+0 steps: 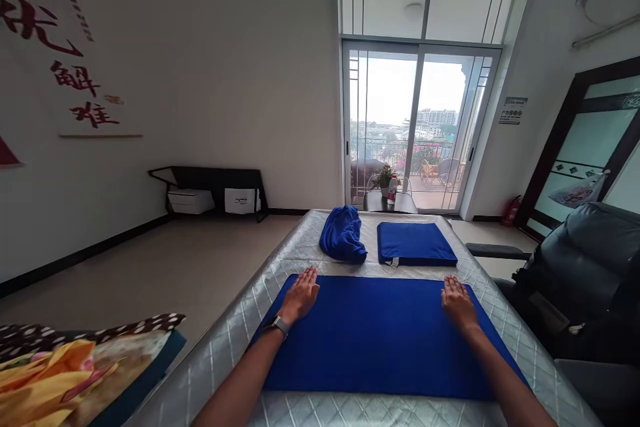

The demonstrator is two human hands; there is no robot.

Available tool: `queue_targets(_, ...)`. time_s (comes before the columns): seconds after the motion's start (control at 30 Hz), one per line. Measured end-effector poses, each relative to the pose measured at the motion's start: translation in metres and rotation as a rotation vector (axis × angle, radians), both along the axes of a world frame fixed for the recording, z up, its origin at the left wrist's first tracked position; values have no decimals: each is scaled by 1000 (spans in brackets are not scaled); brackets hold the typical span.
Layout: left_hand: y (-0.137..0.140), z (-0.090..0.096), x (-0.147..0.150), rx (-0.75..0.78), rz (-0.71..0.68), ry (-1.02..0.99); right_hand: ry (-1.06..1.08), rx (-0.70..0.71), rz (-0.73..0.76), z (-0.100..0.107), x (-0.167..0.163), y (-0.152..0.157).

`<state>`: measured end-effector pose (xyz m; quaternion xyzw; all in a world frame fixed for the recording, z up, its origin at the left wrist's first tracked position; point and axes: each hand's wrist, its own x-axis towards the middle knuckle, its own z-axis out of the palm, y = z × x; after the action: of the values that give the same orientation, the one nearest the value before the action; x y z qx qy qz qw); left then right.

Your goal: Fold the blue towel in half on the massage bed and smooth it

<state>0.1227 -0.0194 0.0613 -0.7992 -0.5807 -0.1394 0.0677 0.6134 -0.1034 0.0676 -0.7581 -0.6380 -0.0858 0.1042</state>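
A blue cloth (380, 337) lies spread flat as a wide rectangle on the silver quilted mattress (235, 340). My left hand (301, 295) rests flat near its far left corner, fingers stretched out and close together. Near the far right corner my right hand (457, 300) lies flat in the same way. Both palms face down on the fabric, and neither hand grips anything. Beyond the spread cloth sit a crumpled blue cloth (343, 235) on the left and a neatly folded blue cloth (416, 243) on the right, with a small white tag at its near edge.
A black armchair (590, 273) stands close on the right. Patterned bedding (90, 367) is at the lower left. Past the mattress, a small table (376, 203) holds a potted plant (385, 178) and a bottle (393, 191) before the glass sliding doors (383, 107).
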Motion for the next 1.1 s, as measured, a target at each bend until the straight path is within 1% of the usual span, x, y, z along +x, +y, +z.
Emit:
queue_targets(0.1, -30, 2, 79, 37, -200, 4, 62, -44, 203, 8, -86, -9)
queue_targets(0.13, -42, 0, 104, 50, -268, -11, 80, -73, 265, 7, -113, -12)
queue_targets(0.17, -52, -3, 126, 42, -306, -23, 94, -103, 314, 4, -137, -15)
queue_targets(0.2, -62, -8, 144, 24, -327, -34, 101, -137, 355, 0, -157, -18)
queue_targets(0.27, -77, -18, 167, -29, -331, -49, 104, -185, 393, -10, -182, -23)
queue_targets(0.37, -85, -28, 174, -81, -309, -57, 104, -195, 388, -24, -188, -27)
queue_targets(0.47, -85, -29, 169, -87, -309, -58, 94, -185, 383, -29, -182, -28)
queue_targets(0.6, -84, -24, 170, -125, -301, -49, 110, -179, 389, -24, -181, -30)
queue_targets(0.73, -89, -17, 173, -155, -291, -25, 137, -207, 373, -16, -186, -35)
queue_targets(0.8, -92, -15, 166, -151, -295, -15, 146, -220, 343, -13, -181, -39)
queue_targets(0.83, -94, -15, 158, -146, -296, -9, 146, -224, 322, -13, -174, -42)
queue_targets(0.9, -96, -19, 128, -118, -284, 3, 132, -222, 273, -16, -149, -50)
queue_targets(0.93, -97, -24, 108, -98, -267, 12, 119, -216, 248, -19, -130, -56)
queue_targets(1.0, -98, -36, 56, -58, -200, 33, 93, -191, 181, -29, -81, -70)
queue_targets(1.1, -101, -58, -29, -41, -18, 42, 59, -148, 66, -50, 7, -94)
